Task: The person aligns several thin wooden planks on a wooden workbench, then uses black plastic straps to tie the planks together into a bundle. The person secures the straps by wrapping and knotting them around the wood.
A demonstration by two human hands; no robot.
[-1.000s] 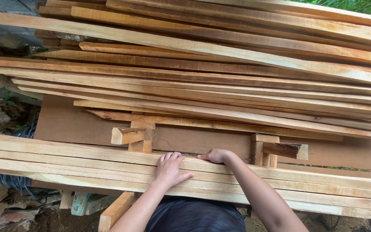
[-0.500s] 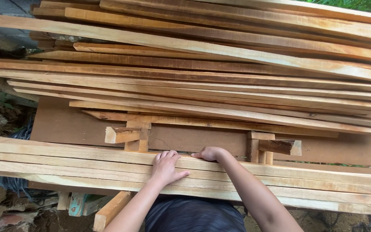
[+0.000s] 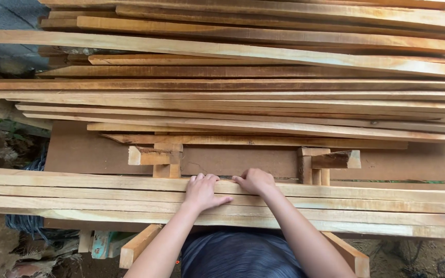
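A near stack of long pale wooden slats (image 3: pixel 78 193) lies across the bottom of the view, left to right. My left hand (image 3: pixel 203 191) rests palm down on top of these slats, fingers spread toward the far edge. Right beside it, my right hand (image 3: pixel 256 181) curls its fingers over the far edge of the top slat. Both hands sit close together near the middle of the stack.
A brown board (image 3: pixel 78 152) lies behind the near slats, with two small wooden block stands (image 3: pixel 156 157) (image 3: pixel 325 162) on it. A big pile of long planks (image 3: pixel 243 92) fills the upper view. Dirt ground (image 3: pixel 1 149) and debris lie at left; wooden legs (image 3: pixel 135 247) show below.
Both hands have shifted slightly along the near slats, the left hand flattening down and the right hand hooking the far edge. The view has tilted a little.
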